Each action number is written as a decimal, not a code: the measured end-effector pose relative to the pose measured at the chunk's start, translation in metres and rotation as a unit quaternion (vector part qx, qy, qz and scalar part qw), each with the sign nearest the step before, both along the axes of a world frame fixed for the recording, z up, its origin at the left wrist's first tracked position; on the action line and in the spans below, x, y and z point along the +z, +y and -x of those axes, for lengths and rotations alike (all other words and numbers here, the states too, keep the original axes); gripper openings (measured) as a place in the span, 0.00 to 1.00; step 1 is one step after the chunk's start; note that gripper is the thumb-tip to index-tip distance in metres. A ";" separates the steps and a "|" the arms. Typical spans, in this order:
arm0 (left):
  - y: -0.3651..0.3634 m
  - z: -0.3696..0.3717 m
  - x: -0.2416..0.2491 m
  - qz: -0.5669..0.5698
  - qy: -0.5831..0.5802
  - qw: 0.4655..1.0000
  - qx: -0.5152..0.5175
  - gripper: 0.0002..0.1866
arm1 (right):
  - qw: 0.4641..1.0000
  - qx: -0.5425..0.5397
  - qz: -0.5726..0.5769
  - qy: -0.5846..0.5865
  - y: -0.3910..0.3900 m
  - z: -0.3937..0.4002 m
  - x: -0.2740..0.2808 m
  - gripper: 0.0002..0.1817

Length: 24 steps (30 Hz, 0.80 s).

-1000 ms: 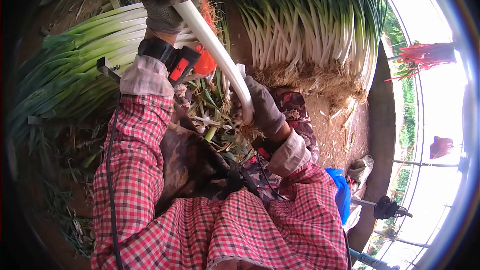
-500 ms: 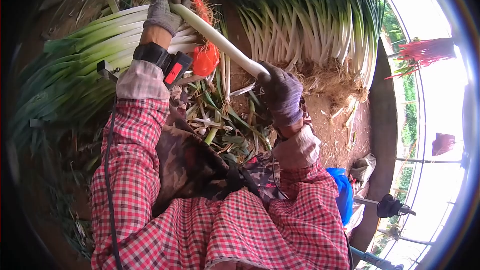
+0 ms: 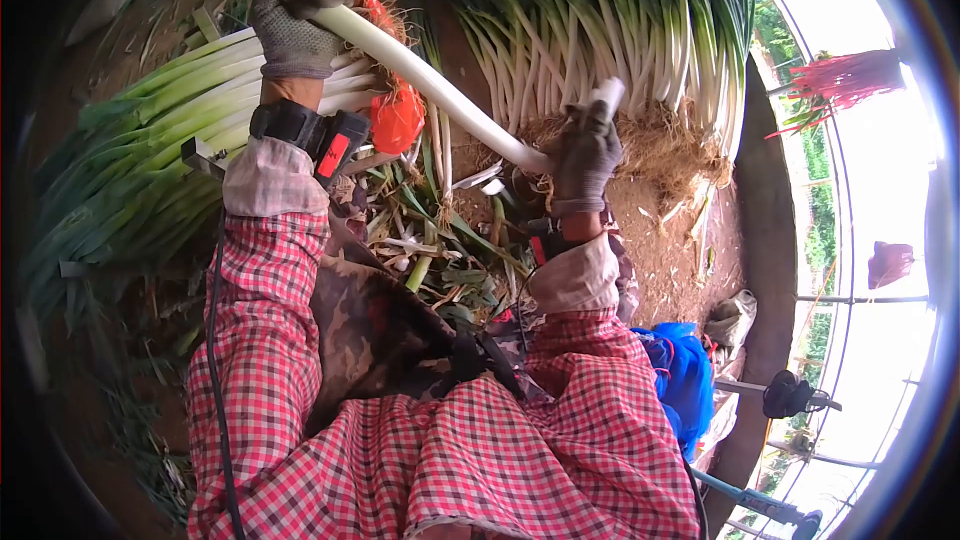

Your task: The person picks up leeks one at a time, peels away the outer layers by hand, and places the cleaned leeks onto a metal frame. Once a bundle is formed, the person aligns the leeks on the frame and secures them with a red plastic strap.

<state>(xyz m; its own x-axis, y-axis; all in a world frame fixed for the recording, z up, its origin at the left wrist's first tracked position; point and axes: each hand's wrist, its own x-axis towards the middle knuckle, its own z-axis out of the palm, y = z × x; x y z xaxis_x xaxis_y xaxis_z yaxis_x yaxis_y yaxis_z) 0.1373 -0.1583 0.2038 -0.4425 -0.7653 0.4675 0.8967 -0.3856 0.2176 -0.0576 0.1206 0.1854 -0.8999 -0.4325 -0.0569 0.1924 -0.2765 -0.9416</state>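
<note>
My left hand (image 3: 297,20), in a grey knit glove, is closed around a long leek (image 3: 430,82) near its green upper part. The white shaft slants down to the right across the view. At its lower end my right hand (image 3: 586,162), also gloved, has its fingers closed on the leek. A short white piece (image 3: 607,94) pokes up past the right fingers; I cannot tell whether it is part of the same leek. Beneath my left forearm lies a pile of leeks (image 3: 205,80). Orange-red netting (image 3: 397,118) hangs just behind the held shaft.
A large row of rooted leeks (image 3: 620,40) stands ahead on the right. Loose leaf trimmings (image 3: 440,250) cover the ground before my knees. A blue bag (image 3: 685,380) lies by my right side, next to a low concrete edge (image 3: 765,240). Red ties (image 3: 850,90) hang at the right.
My left hand has shifted a little up and left with the leek. My right hand has turned and dropped slightly, and a white piece now shows above its fingers.
</note>
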 end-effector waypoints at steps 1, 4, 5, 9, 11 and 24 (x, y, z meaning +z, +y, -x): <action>0.002 -0.001 0.001 -0.003 -0.004 1.000 0.012 0.17 | 0.996 0.029 0.070 -0.051 0.005 0.008 -0.004 0.21; -0.008 -0.005 -0.003 0.075 0.087 0.992 -0.050 0.17 | 0.976 0.020 0.170 -0.139 0.041 0.067 -0.032 0.25; -0.010 -0.010 -0.002 0.069 0.077 0.993 -0.055 0.16 | 0.988 0.061 0.118 -0.075 0.065 0.095 -0.058 0.25; -0.009 -0.016 -0.001 0.055 0.076 0.991 -0.095 0.14 | 0.949 0.075 -0.303 -0.045 0.058 0.128 -0.054 0.24; -0.005 -0.011 -0.005 0.036 0.092 0.992 -0.078 0.15 | 0.761 0.171 -0.467 0.417 0.068 0.117 -0.041 0.30; -0.034 -0.094 0.052 -0.152 -0.082 0.974 0.145 0.07 | 0.599 0.383 -0.389 0.586 -0.032 -0.012 0.026 0.19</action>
<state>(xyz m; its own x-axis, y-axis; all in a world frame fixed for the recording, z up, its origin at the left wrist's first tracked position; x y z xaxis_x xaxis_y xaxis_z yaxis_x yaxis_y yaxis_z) 0.2311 -0.1920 0.2558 -0.2362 -0.9614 0.1413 0.9404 -0.1896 0.2822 -0.0452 0.0888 0.2114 -0.0728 -0.9968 -0.0321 -0.9368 0.0794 -0.3408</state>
